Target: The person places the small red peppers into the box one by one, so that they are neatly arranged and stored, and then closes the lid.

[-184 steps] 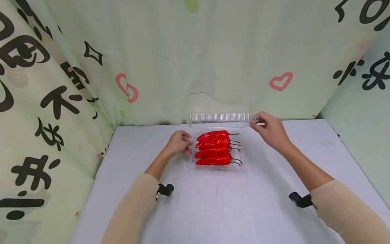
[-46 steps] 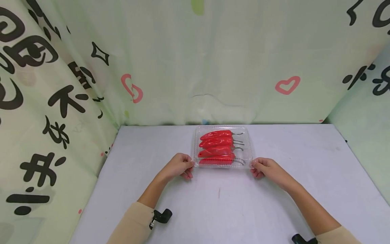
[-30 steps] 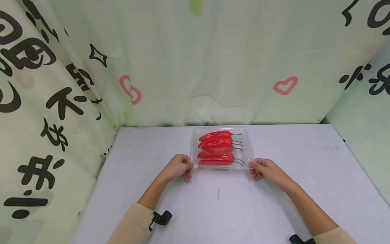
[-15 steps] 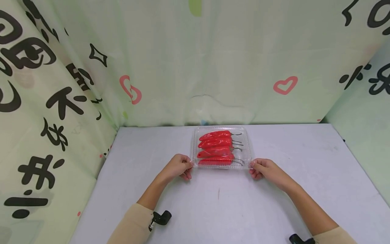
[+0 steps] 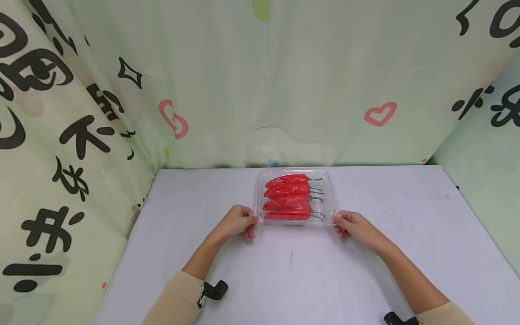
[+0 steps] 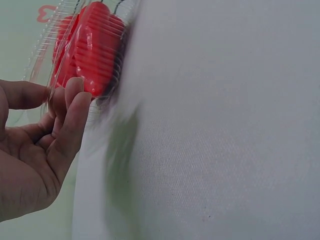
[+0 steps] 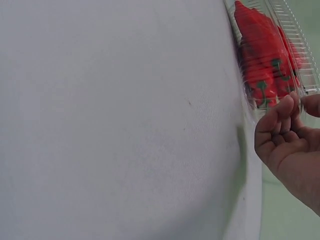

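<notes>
A clear plastic clamshell box (image 5: 330,194) lies at the far middle of the table, its lid down over several red chili peppers (image 5: 287,190) with dark green stems pointing right. My left hand (image 5: 239,221) pinches the box's near left corner between thumb and index finger. At the near right corner, my right hand (image 5: 352,226) pinches the rim the same way. In the left wrist view, the ribbed side of the box (image 6: 47,55) shows beside the thumb of the left hand (image 6: 45,135). Pepper stem ends (image 7: 262,86) show through the plastic above the right hand (image 7: 290,130).
White cloth covers the table (image 5: 292,284). A pale green curtain (image 5: 227,81) with black characters and pink hearts hangs behind and at both sides. Black camera mounts (image 5: 215,290) sit at both sleeves.
Six seconds ago the lid stood raised, with my right hand at its corner and my left at the box's left side. Now the lid is down. Over the last second almost nothing moves.
</notes>
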{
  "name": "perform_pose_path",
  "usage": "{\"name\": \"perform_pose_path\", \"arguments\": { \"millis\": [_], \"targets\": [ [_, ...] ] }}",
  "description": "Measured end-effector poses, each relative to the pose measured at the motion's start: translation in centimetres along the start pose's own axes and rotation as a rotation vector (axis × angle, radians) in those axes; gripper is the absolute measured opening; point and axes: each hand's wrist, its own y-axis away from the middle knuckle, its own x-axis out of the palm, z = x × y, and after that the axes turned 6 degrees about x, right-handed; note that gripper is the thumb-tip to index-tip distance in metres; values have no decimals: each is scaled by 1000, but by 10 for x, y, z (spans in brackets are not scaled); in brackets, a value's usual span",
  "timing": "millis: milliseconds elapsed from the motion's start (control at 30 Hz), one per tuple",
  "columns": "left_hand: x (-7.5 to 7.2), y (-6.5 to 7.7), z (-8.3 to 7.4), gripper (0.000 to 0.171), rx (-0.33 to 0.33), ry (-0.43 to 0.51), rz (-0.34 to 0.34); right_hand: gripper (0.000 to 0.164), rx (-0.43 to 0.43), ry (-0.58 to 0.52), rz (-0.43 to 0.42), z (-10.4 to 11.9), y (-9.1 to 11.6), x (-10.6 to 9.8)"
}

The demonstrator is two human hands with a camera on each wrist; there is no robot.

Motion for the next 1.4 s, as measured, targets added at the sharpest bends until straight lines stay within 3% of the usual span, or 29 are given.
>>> {"name": "perform_pose_path", "arguments": {
  "millis": [267, 667, 800, 1133, 1400],
  "targets": [
    [0, 0, -1, 25, 0, -11, -3, 26, -13, 41, -38, 2, 2, 3],
    [0, 0, -2, 24, 4, -14, -3, 25, -43, 145, -178, -1, 1, 6],
    [0, 0, -2, 24, -1, -8, -1, 25, -37, 135, -170, -2, 1, 6],
    [-4, 1, -3, 25, 3, -7, -3, 29, 15, 25, -51, 0, 0, 5],
    [-4, 1, -3, 27, 9, -26, 10, 30, 42, -35, -30, -4, -2, 3]
  ]
}}
